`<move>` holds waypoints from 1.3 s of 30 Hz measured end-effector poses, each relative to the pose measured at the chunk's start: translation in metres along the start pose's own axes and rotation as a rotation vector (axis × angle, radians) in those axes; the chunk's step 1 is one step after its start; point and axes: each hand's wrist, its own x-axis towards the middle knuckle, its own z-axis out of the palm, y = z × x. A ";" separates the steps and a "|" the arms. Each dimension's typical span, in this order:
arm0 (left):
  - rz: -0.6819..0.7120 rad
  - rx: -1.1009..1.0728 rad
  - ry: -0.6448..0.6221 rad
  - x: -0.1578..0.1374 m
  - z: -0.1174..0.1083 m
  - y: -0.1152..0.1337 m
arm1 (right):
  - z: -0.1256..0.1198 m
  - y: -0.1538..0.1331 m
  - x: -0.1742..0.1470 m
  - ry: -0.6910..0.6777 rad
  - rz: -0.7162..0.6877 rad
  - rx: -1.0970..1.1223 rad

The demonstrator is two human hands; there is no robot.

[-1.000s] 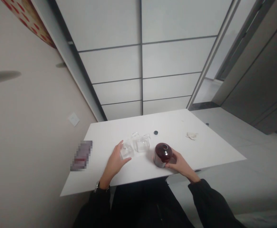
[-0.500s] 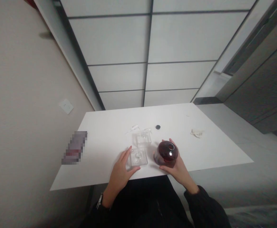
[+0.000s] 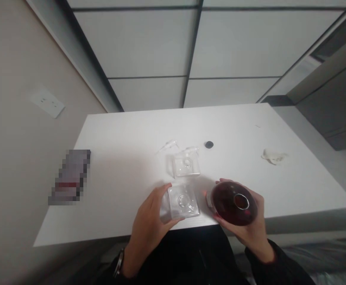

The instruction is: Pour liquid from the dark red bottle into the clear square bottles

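**Glassware in both hands at the near table edge**

A blurred dark oblong object [image 3: 69, 177] lies at the far left of the white rectangular table [image 3: 125, 130]. The left hand [image 3: 149, 229] is curled around the left wall of a clear square glass bottle [image 3: 180, 204], thumb on the near side; the bottle stands at the table's near edge. It looks rigid, smooth, breakable and probably slippery; its flat side walls offer the surest hold. A second clear square glass bottle [image 3: 186, 166] stands just behind, untouched, with a small black cap [image 3: 209, 144] beyond. The right hand [image 3: 250, 225] cups a round dark-red glass vessel [image 3: 232, 202], tilted, mouth towards the camera, over the edge. It appears heavier, so support under the belly is advisable. A crumpled white scrap [image 3: 272, 156] lies right. The tabletop is hard and glossy; pale wall panels stand behind.
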 end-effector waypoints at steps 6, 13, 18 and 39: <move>0.040 0.021 -0.012 -0.002 -0.001 -0.002 | -0.021 -0.008 0.014 -0.164 -0.133 -0.076; 0.026 0.005 -0.049 -0.002 -0.003 -0.001 | -0.037 -0.019 0.037 -0.364 -0.390 -0.324; -0.002 -0.016 -0.072 -0.004 -0.002 -0.003 | -0.041 -0.029 0.048 -0.436 -0.484 -0.426; -0.019 -0.060 -0.078 -0.001 -0.004 0.003 | -0.053 -0.045 0.060 -0.500 -0.613 -0.642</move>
